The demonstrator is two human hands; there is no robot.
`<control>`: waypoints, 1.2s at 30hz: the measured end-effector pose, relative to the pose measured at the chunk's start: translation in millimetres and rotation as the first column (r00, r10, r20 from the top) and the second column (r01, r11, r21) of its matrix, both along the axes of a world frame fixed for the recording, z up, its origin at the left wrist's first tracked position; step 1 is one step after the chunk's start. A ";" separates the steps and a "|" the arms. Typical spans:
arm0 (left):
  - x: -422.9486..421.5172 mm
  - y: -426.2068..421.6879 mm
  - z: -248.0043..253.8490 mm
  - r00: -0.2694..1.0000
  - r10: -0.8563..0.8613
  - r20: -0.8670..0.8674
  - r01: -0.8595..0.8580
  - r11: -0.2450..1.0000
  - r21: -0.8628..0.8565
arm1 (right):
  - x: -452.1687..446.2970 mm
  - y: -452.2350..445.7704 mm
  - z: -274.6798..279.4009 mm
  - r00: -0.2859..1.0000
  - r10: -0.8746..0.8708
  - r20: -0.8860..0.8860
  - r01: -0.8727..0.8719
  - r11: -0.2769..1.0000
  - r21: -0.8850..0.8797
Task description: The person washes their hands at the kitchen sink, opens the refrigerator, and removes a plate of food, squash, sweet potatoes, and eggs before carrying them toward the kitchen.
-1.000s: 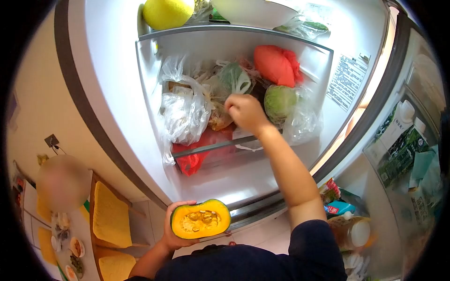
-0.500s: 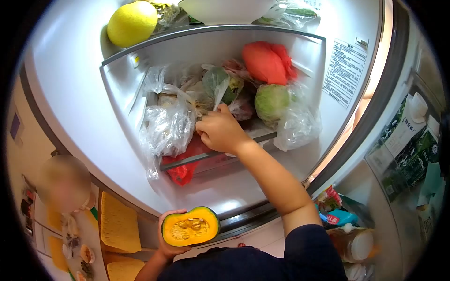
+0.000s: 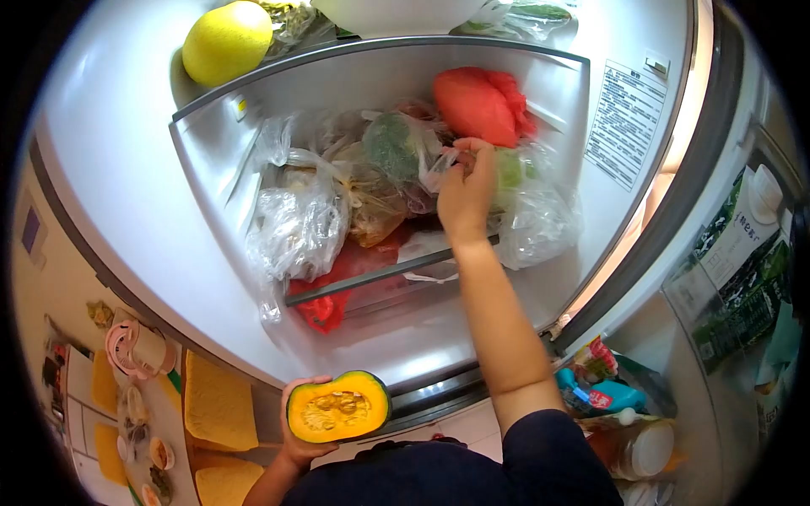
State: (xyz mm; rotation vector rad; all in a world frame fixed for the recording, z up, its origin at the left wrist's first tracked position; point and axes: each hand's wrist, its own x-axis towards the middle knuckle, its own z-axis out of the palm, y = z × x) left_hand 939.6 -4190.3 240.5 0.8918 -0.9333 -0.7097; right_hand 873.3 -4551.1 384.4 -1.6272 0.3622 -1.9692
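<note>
My left hand (image 3: 299,422) holds a halved pumpkin (image 3: 339,406), its orange cut face and seeds turned up, low in front of my body. In the fridge drawer, my right hand (image 3: 468,190) has its fingers bent at the clear plastic of a bag with a dark green vegetable (image 3: 396,145); whether they pinch it is hard to tell. Just above the fingers lies a red bag (image 3: 483,105). A light green cabbage (image 3: 513,173) in clear plastic is partly hidden behind the hand. White plastic bags (image 3: 297,223) fill the drawer's left side.
The drawer's dark front bar (image 3: 371,277) crosses below the bags. On the shelf above sit a yellow fruit (image 3: 228,42) and a white bowl (image 3: 396,13). Door racks at the right hold cartons (image 3: 742,261) and a jar (image 3: 650,449). Yellow chairs (image 3: 218,401) stand by a table at the lower left.
My right hand has moved up and right from the drawer's middle toward the red bag and cabbage. The bagged green vegetable lies differently. My left hand still holds the pumpkin.
</note>
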 end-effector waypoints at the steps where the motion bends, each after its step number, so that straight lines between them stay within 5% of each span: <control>1: -0.5 -0.7 1.2 1.000 0.000 0.003 0.000 1.000 0.002 | -1.8 -2.8 2.6 1.000 0.016 0.007 -0.016 0.995 0.097; 4: -0.6 0.2 7.8 1.000 -0.020 0.011 0.020 1.000 0.015 | -7.2 4.0 15.0 0.950 0.310 0.030 -0.302 0.895 0.328; 7: -1.5 -2.3 8.5 0.999 -0.037 0.002 0.037 0.999 -0.013 | -7.8 -12.2 14.6 0.862 0.352 -0.364 -0.207 0.902 0.379; 10: 0.5 -1.7 10.1 0.998 -0.063 0.017 0.063 0.998 -0.006 | -16.2 -1.3 53.2 0.587 0.427 -0.687 -0.041 0.864 0.502; 13: 5.8 -1.2 3.8 0.996 -0.071 0.056 0.071 0.997 -0.005 | -11.9 5.3 71.9 0.534 0.503 -0.680 -0.100 0.836 0.540; 16: 7.9 -2.4 0.5 0.995 -0.089 0.040 0.089 0.996 -0.012 | -8.9 -22.2 62.5 0.570 0.606 -0.555 -0.379 0.793 0.476; 20: 8.5 -3.8 1.8 0.991 -0.137 0.001 0.136 0.989 -0.053 | -21.1 -19.1 68.8 0.527 0.771 -0.359 -0.452 0.611 0.650; 26: 11.6 -5.5 1.0 0.981 -0.194 -0.014 0.192 0.977 -0.090 | -17.4 -22.3 30.8 0.509 0.789 -0.345 -0.495 0.596 0.632; 29: 12.0 -4.9 3.8 0.983 -0.179 0.031 0.181 0.981 -0.073 | -13.8 -37.5 1.5 0.709 0.388 -0.589 -0.206 0.912 0.354; 32: 14.5 -4.5 1.9 0.983 -0.178 0.043 0.181 0.981 -0.065 | -10.9 -38.5 7.5 0.583 0.097 -0.806 0.067 0.984 0.167; 36: 19.0 -4.4 -1.7 0.981 -0.171 0.094 0.174 0.984 -0.029 | -8.9 -15.9 30.7 0.463 -0.163 -0.871 0.172 0.981 -0.092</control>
